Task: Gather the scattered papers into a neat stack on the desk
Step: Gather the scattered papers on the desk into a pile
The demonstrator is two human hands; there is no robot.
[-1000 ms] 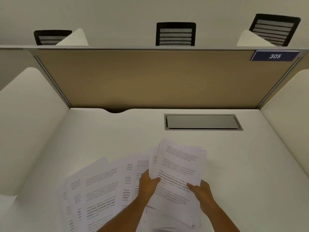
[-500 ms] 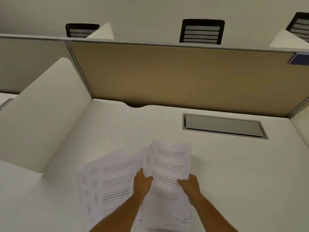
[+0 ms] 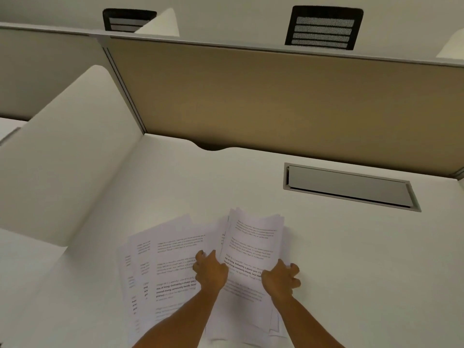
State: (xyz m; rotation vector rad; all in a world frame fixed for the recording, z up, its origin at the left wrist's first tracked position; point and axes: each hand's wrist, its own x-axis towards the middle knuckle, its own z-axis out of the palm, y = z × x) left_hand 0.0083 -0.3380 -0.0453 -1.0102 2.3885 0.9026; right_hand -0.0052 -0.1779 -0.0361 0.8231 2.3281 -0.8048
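A bundle of printed white papers (image 3: 253, 244) is raised off the white desk (image 3: 351, 259) at the near middle, its top edges fanned and uneven. My left hand (image 3: 211, 271) grips the bundle's left edge, and my right hand (image 3: 281, 278) grips its right edge. Several more printed sheets (image 3: 165, 270) lie spread flat and overlapping on the desk just left of the bundle, partly under my left forearm. The lowest part of the papers runs out of view at the bottom.
A tan partition panel (image 3: 276, 101) closes the back of the desk, and a white side divider (image 3: 65, 156) walls the left. A grey cable hatch (image 3: 349, 185) is set into the desk at the back right. Black chair backs (image 3: 324, 27) show beyond the partition.
The view has swung left and my hands have drawn the bundle's edges closer together, narrowing it. The flat sheets on the left have stayed in place.
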